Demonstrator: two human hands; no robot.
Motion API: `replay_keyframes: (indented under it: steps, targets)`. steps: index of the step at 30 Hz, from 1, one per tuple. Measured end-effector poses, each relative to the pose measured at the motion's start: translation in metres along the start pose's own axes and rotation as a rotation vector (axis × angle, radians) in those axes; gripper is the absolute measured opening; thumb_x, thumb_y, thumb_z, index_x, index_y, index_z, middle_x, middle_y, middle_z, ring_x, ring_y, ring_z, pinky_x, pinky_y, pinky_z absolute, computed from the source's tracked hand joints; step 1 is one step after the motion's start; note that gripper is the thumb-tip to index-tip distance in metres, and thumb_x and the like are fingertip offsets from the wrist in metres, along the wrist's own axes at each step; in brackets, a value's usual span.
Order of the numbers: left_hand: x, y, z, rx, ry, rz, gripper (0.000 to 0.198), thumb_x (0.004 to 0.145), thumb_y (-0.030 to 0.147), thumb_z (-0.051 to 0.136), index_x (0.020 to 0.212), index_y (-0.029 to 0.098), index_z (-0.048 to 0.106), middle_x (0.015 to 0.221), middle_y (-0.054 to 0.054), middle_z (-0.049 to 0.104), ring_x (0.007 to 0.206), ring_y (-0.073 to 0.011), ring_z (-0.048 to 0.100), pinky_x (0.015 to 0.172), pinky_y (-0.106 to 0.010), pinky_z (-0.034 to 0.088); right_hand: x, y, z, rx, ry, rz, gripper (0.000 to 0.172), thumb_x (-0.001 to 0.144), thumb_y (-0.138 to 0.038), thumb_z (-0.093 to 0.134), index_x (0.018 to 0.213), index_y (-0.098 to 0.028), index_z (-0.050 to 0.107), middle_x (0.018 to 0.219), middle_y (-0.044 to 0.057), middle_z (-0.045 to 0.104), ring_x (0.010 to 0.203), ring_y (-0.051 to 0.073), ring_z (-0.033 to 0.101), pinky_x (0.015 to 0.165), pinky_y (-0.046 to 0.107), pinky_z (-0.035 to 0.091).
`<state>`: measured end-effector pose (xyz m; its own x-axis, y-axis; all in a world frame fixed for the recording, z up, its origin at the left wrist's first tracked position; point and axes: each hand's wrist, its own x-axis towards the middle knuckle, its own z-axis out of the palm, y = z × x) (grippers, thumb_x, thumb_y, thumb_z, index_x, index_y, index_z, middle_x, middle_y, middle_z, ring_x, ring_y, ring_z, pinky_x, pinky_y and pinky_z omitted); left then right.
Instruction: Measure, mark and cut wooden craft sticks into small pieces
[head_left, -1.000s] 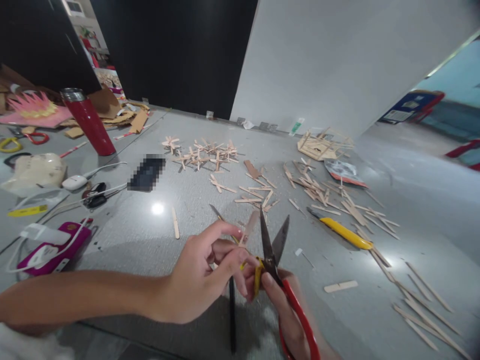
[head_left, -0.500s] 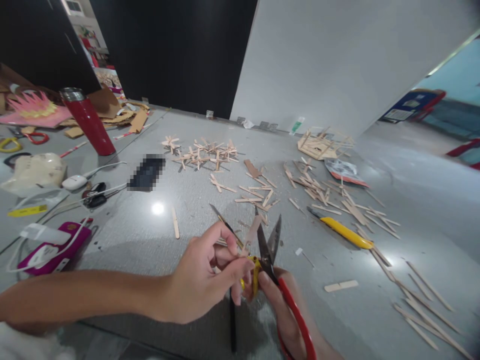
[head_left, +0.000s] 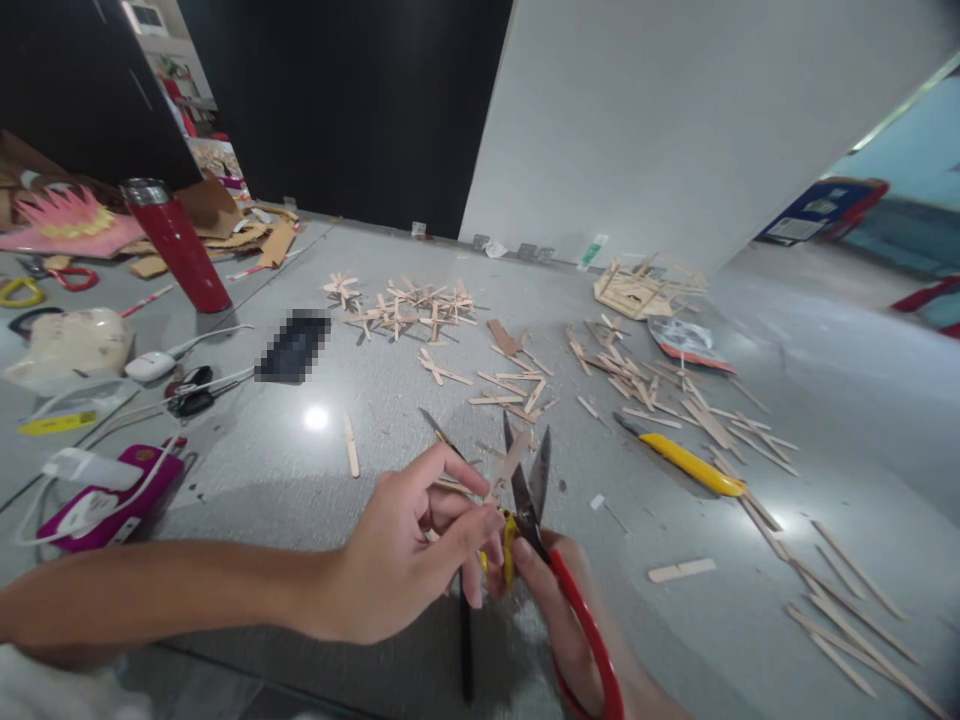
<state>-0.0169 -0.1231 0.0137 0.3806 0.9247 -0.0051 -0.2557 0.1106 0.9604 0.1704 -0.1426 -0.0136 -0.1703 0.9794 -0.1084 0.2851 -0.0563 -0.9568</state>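
Note:
My left hand pinches a short, flat wooden craft stick between thumb and fingers, its free end pointing up and away from me. Scissors with one red and one yellow handle are in my right hand. Their blades stand apart, just right of the stick, and I cannot tell whether they touch it. Both hands are close together, with the yellow handle partly hidden by the left fingers. Beneath them, on the grey table, lies a thin, dark, long tool, its middle covered.
A yellow utility knife lies to the right among scattered craft sticks. Star-shaped stick pieces sit farther back. At left are a red flask, a blurred-out dark rectangle, cables and a purple device.
The scissors have shifted slightly left and their blades look a little closer together. My left hand has barely moved and keeps its pinch on the craft stick.

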Motion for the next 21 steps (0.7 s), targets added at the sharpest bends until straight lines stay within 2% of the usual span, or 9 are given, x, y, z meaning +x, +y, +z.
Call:
replay_keyframes:
  steps: [8,14,17,21]
  targets:
    - [0.0013,0.0055,0.0015,0.022,-0.006,-0.014,0.032,0.100,0.046,0.066,0.095,0.019,0.048,0.068,0.002,0.065,0.048,-0.0071,0.062,0.049,-0.015,0.044,0.0011,-0.0014,-0.0002,-0.055,0.017,0.014,0.065,0.094,-0.079,0.047,0.080,-0.020,0.070,0.065,0.003,0.063,0.061,0.019,0.058,0.058,0.029,0.049]
    - [0.0016,0.0066,-0.0004,-0.001,-0.029,-0.016,0.044,0.100,0.057,0.064,0.118,0.019,0.052,0.072,0.002,0.066,0.048,-0.0078,0.063,0.046,-0.014,0.042,0.0013,-0.0009,-0.0008,-0.060,0.013,-0.003,0.063,0.097,-0.076,0.046,0.080,-0.021,0.070,0.064,0.003,0.064,0.061,0.019,0.060,0.060,0.029,0.051]
    - [0.0015,0.0069,-0.0001,-0.007,-0.010,-0.022,0.046,0.098,0.061,0.065,0.110,0.019,0.052,0.072,0.001,0.067,0.048,-0.0080,0.063,0.044,-0.014,0.039,0.0018,-0.0030,0.0003,-0.046,0.029,0.014,0.064,0.094,-0.079,0.047,0.079,-0.020,0.069,0.063,0.003,0.063,0.060,0.019,0.059,0.057,0.029,0.049]
    - [0.0010,0.0066,0.0013,-0.020,0.009,-0.017,0.048,0.096,0.064,0.066,0.098,0.020,0.046,0.071,0.002,0.067,0.047,-0.0075,0.063,0.046,-0.014,0.043,0.0025,-0.0024,0.0013,-0.063,0.034,0.006,0.062,0.095,-0.077,0.047,0.075,-0.021,0.065,0.063,0.002,0.062,0.059,0.018,0.058,0.057,0.029,0.048]
